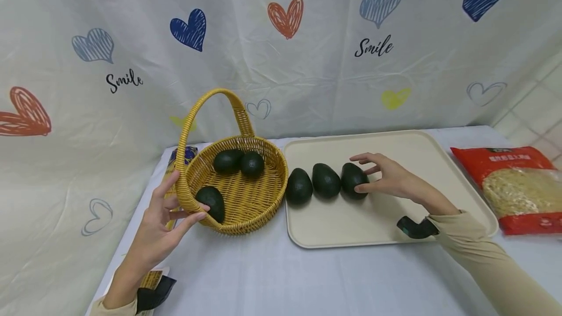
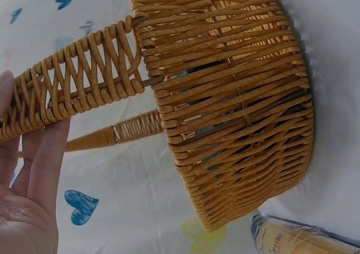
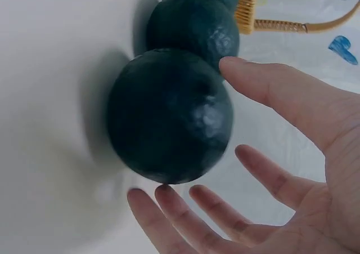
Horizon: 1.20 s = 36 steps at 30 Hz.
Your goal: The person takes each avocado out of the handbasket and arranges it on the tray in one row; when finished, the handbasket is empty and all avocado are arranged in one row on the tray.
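Right hand: I see fingers spread, tips touching the rightmost avocado.
Avocado axis: upright, narrow end pointing away.
Left hand: relaxed, fingers against the basket rim.
Surface: cream tray on the white counter; heart-print curtain behind.

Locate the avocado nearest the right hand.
In the head view, that avocado is rightmost in a row of three on the cream tray, right of the basket; the right hand is at it.

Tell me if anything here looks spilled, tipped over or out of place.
Nothing stands out. The wicker basket sits upright with three avocados inside, three more lie in a neat row on the cream tray, and the red packet looks intact. Nothing is spilled.
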Motion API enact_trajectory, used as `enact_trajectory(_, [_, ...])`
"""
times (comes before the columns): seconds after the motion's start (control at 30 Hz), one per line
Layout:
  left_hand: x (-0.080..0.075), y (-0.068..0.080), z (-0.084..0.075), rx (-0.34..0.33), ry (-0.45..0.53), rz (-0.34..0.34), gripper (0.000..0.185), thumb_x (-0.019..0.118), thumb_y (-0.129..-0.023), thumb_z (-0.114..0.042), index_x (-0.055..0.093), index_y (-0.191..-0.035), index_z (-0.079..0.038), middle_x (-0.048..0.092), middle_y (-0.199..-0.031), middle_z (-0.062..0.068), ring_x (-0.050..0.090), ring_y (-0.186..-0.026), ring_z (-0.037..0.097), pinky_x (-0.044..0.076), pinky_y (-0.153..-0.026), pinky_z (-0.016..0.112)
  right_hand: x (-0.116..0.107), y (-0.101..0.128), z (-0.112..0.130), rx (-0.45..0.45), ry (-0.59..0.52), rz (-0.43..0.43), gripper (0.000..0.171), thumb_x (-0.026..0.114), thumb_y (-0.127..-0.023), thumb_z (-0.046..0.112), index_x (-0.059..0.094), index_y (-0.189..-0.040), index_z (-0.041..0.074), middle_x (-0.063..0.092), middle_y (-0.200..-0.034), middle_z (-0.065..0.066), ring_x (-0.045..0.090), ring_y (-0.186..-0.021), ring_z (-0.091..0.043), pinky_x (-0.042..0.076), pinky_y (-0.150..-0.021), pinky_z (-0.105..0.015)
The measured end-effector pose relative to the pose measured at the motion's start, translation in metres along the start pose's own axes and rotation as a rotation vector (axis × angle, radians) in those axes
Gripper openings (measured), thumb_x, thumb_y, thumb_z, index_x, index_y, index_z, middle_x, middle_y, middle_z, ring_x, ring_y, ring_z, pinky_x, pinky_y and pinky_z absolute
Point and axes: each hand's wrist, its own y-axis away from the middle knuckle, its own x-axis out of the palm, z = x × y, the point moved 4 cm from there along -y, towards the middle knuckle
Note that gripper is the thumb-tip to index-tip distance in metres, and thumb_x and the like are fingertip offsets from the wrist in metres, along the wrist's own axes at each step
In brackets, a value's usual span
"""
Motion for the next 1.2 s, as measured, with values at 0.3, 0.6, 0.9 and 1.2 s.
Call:
enact_trajectory(0.3, [0.000,-0.001,-0.001,0.002,-0.015,-0.006,0.086,0.070,-0.100,-0.024,0.017,-0.158,0.011,0.077,-0.101,0.003,0.073,-0.093,0.009,0.060,-0.082,0.018,0.000,0.007,0.054,-0.195,0.125,-0.101,0.067,0.084,-0.089,0.010,0.053,-0.148,0.004,0.049,-0.139,-0.024,0.052,-0.128,-0.048,0.048,-0.102,-0.063])
enact_trajectory(0.6, [-0.002,0.000,-0.001,-0.033,-0.029,-0.009,0.103,0.077,-0.078,0.025,0.017,-0.160,0.009,0.077,-0.104,0.002,0.071,-0.101,0.002,0.061,-0.081,0.019,0.038,-0.008,0.139,-0.408,0.203,-0.082,0.050,0.082,-0.091,0.008,0.064,-0.137,0.008,0.051,-0.142,-0.018,0.053,-0.133,-0.037,0.047,-0.109,-0.057])
enact_trajectory(0.9, [-0.001,-0.001,-0.002,-0.052,-0.034,-0.011,0.091,0.078,-0.092,-0.002,0.018,-0.162,0.005,0.078,-0.102,0.008,0.073,-0.096,0.010,0.061,-0.082,0.019,0.106,-0.040,0.183,-0.523,0.075,0.061,0.038,0.077,-0.095,0.009,0.065,-0.131,0.008,0.056,-0.135,-0.013,0.057,-0.123,-0.024,0.053,-0.104,-0.046])
enact_trajectory(1.2, [0.001,-0.003,-0.004,-0.026,-0.093,-0.030,0.116,0.078,-0.066,0.034,0.019,-0.161,0.005,0.078,-0.097,0.013,0.070,-0.099,0.002,0.060,-0.081,0.016,0.171,-0.076,0.190,-0.460,-0.038,0.129,0.043,0.074,-0.097,0.007,0.061,-0.137,0.004,0.054,-0.134,-0.016,0.058,-0.119,-0.030,0.052,-0.099,-0.034])
